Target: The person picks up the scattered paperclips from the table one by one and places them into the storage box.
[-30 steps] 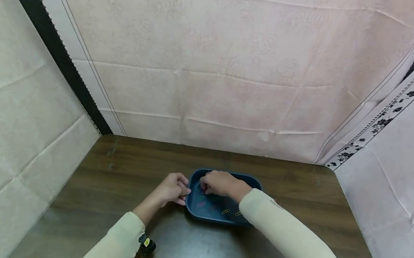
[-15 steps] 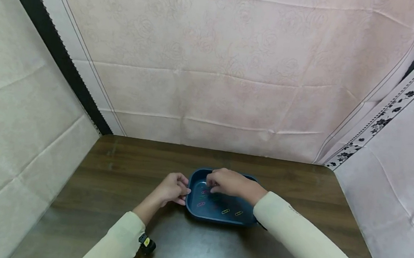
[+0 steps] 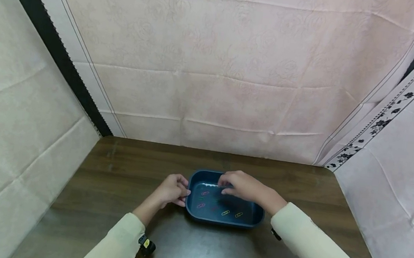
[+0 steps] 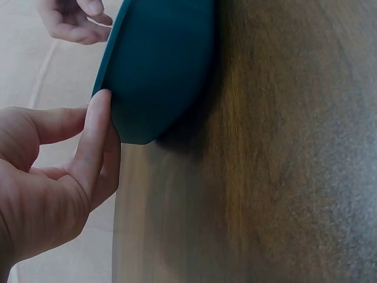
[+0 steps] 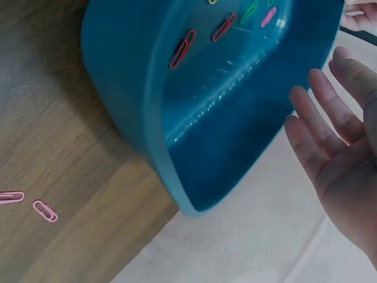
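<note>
A dark blue tray (image 3: 191,215) with raised sides holds several paper clips. Yellow paper clips (image 3: 238,214) lie near its front side, pink paper clips (image 3: 205,193) toward its left. The right wrist view adds red paper clips (image 5: 182,49) and a green paper clip (image 5: 249,12). My left hand (image 3: 173,190) pinches the tray's left rim; in the left wrist view its fingers (image 4: 97,121) press the outer wall. Over the back right part of the tray hovers my right hand (image 3: 240,186). Its fingers (image 5: 333,106) are spread and relaxed, with nothing between them.
Two pink paper clips (image 5: 45,211) lie on the brown wooden table (image 3: 142,155), outside the tray, in the right wrist view. Pale cloth (image 3: 218,62) hangs behind the table and along both sides. A dark wrist device (image 3: 147,244) sits at my left sleeve.
My right hand has moved rightward from the tray's left part, its fingers loosening and uncovering the pink and green clips. The left hand stays at the rim.
</note>
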`<state>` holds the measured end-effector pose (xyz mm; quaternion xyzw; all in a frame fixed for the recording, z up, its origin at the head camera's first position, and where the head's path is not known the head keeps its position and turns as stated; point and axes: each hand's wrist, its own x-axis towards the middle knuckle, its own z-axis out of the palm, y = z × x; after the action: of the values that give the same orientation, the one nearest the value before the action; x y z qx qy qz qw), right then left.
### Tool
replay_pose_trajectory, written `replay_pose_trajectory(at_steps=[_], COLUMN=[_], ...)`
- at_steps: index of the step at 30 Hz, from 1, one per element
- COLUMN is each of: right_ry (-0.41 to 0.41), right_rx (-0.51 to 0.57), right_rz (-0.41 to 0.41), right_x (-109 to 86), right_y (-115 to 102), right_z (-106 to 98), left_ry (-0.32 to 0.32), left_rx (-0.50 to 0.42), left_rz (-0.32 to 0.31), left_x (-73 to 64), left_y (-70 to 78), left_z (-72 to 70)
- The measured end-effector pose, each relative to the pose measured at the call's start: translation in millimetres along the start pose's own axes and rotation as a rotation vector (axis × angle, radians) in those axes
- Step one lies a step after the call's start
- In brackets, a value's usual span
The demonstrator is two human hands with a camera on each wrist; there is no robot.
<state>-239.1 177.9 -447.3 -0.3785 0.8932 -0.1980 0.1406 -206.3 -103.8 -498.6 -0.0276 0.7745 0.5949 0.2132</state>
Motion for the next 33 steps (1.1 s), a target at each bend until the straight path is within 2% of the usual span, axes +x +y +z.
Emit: replay_pose_trajectory(at_steps=[8, 24, 33], right_ry=[0.085, 0.281, 0.356], right_rx=[0.048, 0.048, 0.073], right_rz=[-0.01, 0.086, 0.154], right_x=[-20.3, -67.3, -93.5], right_y=[10.4, 27.9, 47.6], right_z=[-5.4, -10.2, -1.6], left_ry=[-0.004, 0.001, 0.004], left_rx=[0.003, 0.004, 0.001], left_rz=[0.006, 0.004, 0.009], left_x=[-1.1, -0.8, -0.8], left_y=[-1.2, -1.6, 0.8], left_z=[0.3, 1.9, 1.4])
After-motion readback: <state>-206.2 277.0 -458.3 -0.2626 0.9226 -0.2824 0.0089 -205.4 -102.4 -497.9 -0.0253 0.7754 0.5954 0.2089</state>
